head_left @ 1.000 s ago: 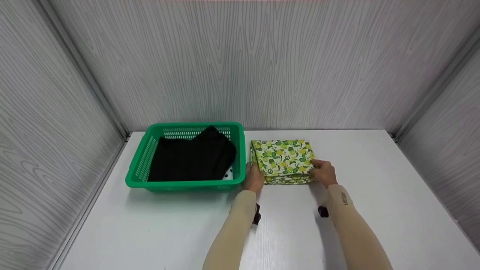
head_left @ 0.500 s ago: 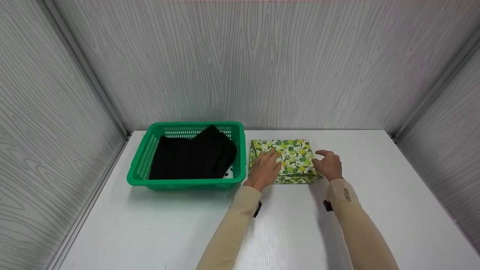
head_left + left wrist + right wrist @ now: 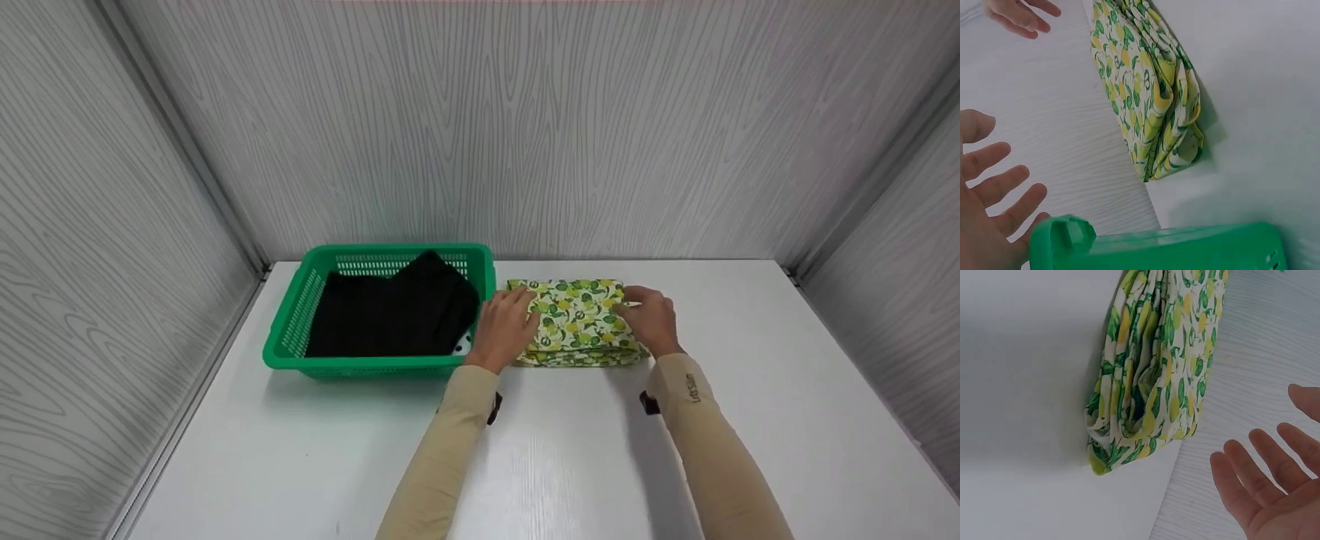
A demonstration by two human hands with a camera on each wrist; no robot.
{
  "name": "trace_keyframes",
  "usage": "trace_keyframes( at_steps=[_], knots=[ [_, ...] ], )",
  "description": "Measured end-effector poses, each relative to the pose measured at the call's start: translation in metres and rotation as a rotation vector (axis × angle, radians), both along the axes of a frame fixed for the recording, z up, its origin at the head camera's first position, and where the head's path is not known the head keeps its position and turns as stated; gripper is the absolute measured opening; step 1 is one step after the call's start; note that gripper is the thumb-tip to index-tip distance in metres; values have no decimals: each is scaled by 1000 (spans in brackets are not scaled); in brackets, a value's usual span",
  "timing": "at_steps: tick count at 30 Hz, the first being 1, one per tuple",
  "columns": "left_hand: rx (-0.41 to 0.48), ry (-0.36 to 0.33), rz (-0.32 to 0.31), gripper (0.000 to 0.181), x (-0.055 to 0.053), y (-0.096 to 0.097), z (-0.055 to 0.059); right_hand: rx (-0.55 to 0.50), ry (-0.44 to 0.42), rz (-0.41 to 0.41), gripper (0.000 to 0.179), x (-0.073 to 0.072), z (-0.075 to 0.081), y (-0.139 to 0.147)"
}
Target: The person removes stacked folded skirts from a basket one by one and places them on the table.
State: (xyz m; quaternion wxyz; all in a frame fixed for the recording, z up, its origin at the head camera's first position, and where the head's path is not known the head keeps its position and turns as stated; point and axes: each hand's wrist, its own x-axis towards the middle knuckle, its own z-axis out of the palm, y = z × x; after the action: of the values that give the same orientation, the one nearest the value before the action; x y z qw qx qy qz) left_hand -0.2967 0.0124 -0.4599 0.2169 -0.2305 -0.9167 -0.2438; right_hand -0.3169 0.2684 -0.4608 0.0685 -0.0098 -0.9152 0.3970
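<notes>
A cloth [image 3: 574, 319] with a green and yellow lemon print lies on the white table, folded into a thick rectangle. Its stacked folds show along the near side in the head view and at the end of the cloth [image 3: 1151, 377] in the right wrist view. My left hand [image 3: 506, 328] is over the gap between the basket and the cloth's left end, fingers spread and holding nothing. At the cloth's right end is my right hand [image 3: 649, 321], fingers apart. In the right wrist view the right hand [image 3: 1275, 478] has its fingers extended, apart from the fabric.
A green plastic basket [image 3: 375, 363] stands left of the cloth, close to my left hand. Inside it lies a folded black cloth [image 3: 390, 311], with a bit of white dotted fabric [image 3: 463, 344] under it. Grey wood-grain walls [image 3: 480, 135] border the table.
Both hands have let go of the folded cloth's ends. My left hand rose over the cloth, then moved left toward the basket. My right hand has shifted slightly farther back.
</notes>
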Motion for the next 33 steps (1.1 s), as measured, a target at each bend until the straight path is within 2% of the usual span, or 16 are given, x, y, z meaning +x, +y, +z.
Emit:
trace_keyframes(
  at_steps=[7,15,21,26,29,33],
  knots=[
    [24,29,30,28,-2,-22,4,-32,80,44,42,-1,-2,-21],
    [59,-11,85,28,-2,-51,4,-90,40,93,43,-6,1,-50],
    [83,10,102,29,-2,-71,4,-122,55,124,41,-8,12,-70],
    [99,9,146,29,0,-88,5,-162,93,171,40,-8,20,-87],
    [104,-5,158,31,1,-95,4,-181,122,194,39,-8,20,-94],
    [100,-41,167,34,2,-101,3,-208,103,219,40,-6,15,-102]
  ],
)
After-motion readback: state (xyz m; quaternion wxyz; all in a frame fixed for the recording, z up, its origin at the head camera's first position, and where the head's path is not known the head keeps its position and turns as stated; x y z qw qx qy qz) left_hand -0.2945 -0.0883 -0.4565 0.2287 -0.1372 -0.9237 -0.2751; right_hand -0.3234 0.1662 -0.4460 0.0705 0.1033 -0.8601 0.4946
